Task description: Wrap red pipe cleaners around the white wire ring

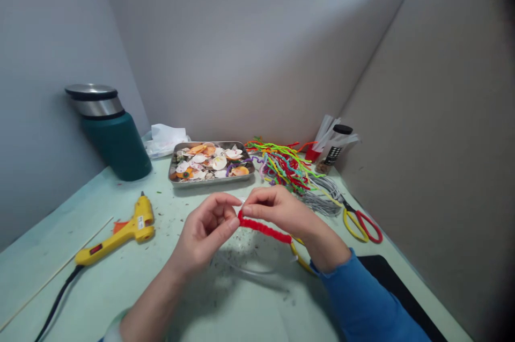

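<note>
Red stem (267, 231) up at the fingertips now, its L end looking bent, the rest running out under the R palm. R hand (246, 210): thumb + index closed on that bent end. L hand (207, 229): thumb tip right against the stem, index arched beyond; can't tell if it's truly pinching. Smth pale b/w the tips, too small to ID. Good hold here: L thumb backing the bend, R tips close in, min. gap b/w, b/c fuzzy wire prob. springs back if held far out. Small bends, even pressure ea. time; too hard & the fuzz may flatten. Watch the loose end: it shows near a yellow handle (300, 259) by the R wrist, cd. snag. Clear strip (251, 272) below the fingers; scissors (364, 225) off R, glue gun (139, 224) off L, both well apart.
</note>
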Motion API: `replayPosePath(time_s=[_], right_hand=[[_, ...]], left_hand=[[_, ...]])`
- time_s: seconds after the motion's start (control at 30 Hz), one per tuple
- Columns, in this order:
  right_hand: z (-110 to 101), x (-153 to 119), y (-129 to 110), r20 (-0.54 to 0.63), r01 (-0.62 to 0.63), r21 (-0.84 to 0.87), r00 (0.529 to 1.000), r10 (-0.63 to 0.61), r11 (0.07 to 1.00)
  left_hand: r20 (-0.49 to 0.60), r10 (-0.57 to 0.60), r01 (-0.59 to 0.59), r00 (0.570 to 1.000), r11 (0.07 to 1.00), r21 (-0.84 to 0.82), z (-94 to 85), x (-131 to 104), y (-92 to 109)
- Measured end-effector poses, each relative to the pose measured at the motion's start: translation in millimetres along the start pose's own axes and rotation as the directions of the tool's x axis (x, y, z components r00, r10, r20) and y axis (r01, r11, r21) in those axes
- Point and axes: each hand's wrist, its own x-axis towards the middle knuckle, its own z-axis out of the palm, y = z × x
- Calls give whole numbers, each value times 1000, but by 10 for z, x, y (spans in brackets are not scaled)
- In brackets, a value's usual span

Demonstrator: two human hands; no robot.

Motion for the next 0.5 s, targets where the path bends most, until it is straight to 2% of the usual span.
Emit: replayPosePath(time_s=[0.17,0.33,0.43,0.5], right_hand=[[13,51,151,95,-71,75,993,64,995],[-15,77,222,116,-91,97,990,79,991],[-58,99,243,45,-64,-3,997,64,998],[-104,117,247,-70,-20,-90,997,14,996]], left_hand=[[-9,-1,1,1000,1000,-5,-8,-10,2],[-76,-35,38,996,998,43,28,22,5],[-151,-85,98,985,991,87,32,62,-11],[-221,-116,135,968,988,73,18,87,-27]])
